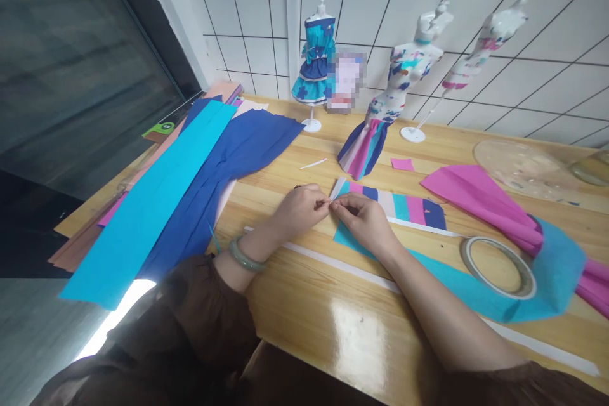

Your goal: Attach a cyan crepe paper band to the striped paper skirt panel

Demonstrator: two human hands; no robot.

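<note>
My left hand (304, 209) and my right hand (365, 219) meet over the table, fingertips almost touching. Each pinches at the left end of a narrow white tape (419, 226); exactly how the end lies between the fingertips is too small to tell. This tape follows the lower edge of a striped crepe paper strip (401, 206) in teal, pink, navy and white, partly covered by my right hand. It reaches to a tape roll (469, 266) lying flat on the right. Under my right forearm passes a long teal paper strip (442, 276).
Navy paper (252, 139) and a turquoise sheet (162, 203) overhang the table's left side. At the back stand a dressed mini mannequin (320, 57) and two paint-marked ones (404, 82) (485, 51). Pink paper (480, 196) lies right. A white strip (337, 271) crosses the front.
</note>
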